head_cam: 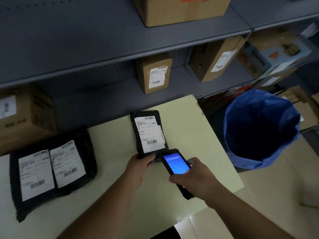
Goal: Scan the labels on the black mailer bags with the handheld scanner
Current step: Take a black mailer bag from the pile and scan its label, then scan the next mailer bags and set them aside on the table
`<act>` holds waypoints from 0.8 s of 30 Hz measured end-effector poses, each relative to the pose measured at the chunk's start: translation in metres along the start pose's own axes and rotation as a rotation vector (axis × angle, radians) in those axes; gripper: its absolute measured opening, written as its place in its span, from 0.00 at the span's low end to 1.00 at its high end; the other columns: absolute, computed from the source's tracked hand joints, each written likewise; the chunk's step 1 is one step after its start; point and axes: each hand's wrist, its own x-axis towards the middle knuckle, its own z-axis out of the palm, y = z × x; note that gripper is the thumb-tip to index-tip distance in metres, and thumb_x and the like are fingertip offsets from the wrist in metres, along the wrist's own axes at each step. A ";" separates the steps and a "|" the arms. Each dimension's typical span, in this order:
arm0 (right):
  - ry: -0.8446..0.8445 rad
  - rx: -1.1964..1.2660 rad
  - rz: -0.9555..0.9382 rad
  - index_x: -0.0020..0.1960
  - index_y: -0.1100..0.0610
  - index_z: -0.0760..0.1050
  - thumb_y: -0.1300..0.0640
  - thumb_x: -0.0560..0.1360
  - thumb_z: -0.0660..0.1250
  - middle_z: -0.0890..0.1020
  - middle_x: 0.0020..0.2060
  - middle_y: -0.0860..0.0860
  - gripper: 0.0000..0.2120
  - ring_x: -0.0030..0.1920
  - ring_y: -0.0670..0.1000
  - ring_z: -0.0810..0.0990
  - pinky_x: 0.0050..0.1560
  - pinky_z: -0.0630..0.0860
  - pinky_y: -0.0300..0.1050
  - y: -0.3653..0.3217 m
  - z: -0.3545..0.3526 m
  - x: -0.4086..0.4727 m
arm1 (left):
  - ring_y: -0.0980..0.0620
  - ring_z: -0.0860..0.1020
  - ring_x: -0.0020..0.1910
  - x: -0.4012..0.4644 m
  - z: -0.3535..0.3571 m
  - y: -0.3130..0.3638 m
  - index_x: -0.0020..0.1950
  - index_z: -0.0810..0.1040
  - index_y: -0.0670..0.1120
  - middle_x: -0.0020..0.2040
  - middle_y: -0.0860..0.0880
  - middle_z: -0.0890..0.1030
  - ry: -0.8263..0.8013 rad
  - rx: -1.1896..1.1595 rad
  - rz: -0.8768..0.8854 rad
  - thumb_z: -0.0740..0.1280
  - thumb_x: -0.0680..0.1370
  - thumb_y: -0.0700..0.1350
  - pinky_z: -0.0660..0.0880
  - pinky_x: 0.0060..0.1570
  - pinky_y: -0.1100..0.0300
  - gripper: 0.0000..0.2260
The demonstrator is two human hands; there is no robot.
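table (189, 128) pale (cream), grey shelving (86, 49) behind.

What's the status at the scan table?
Left hand pinning small mailer bag. Right hand gripping scanner, aimed at its label. Nothing blocking.

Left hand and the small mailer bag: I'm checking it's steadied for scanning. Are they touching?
Touching. The head view shows the left hand gripping the near edge of the small mailer bag, thumb on top of it.
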 end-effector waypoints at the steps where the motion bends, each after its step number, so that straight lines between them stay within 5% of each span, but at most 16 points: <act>1: 0.003 0.005 0.003 0.53 0.50 0.70 0.50 0.68 0.80 0.83 0.46 0.51 0.22 0.39 0.50 0.82 0.35 0.79 0.41 0.002 -0.003 0.001 | 0.47 0.86 0.54 0.003 0.005 0.001 0.53 0.84 0.46 0.51 0.46 0.88 0.006 0.011 0.007 0.80 0.68 0.46 0.79 0.65 0.47 0.15; 6: 0.021 0.023 0.019 0.52 0.50 0.69 0.51 0.69 0.80 0.83 0.45 0.52 0.21 0.37 0.49 0.81 0.33 0.78 0.40 0.008 -0.014 0.007 | 0.45 0.85 0.55 0.017 0.030 0.007 0.63 0.71 0.51 0.55 0.48 0.84 0.058 -0.031 0.068 0.79 0.72 0.39 0.80 0.63 0.48 0.25; 14: 0.025 0.048 0.041 0.58 0.49 0.68 0.51 0.70 0.80 0.82 0.48 0.52 0.25 0.39 0.49 0.82 0.30 0.76 0.36 0.016 -0.024 0.013 | 0.47 0.86 0.53 0.034 0.056 0.010 0.61 0.75 0.57 0.55 0.52 0.86 0.031 0.091 0.044 0.78 0.59 0.54 0.81 0.62 0.47 0.31; 24: 0.034 0.071 0.041 0.57 0.50 0.68 0.53 0.71 0.78 0.80 0.42 0.49 0.22 0.34 0.47 0.78 0.25 0.73 0.32 0.016 -0.022 0.014 | 0.50 0.86 0.49 0.040 0.067 0.014 0.64 0.80 0.50 0.51 0.55 0.86 -0.006 0.192 0.075 0.78 0.71 0.46 0.82 0.60 0.47 0.22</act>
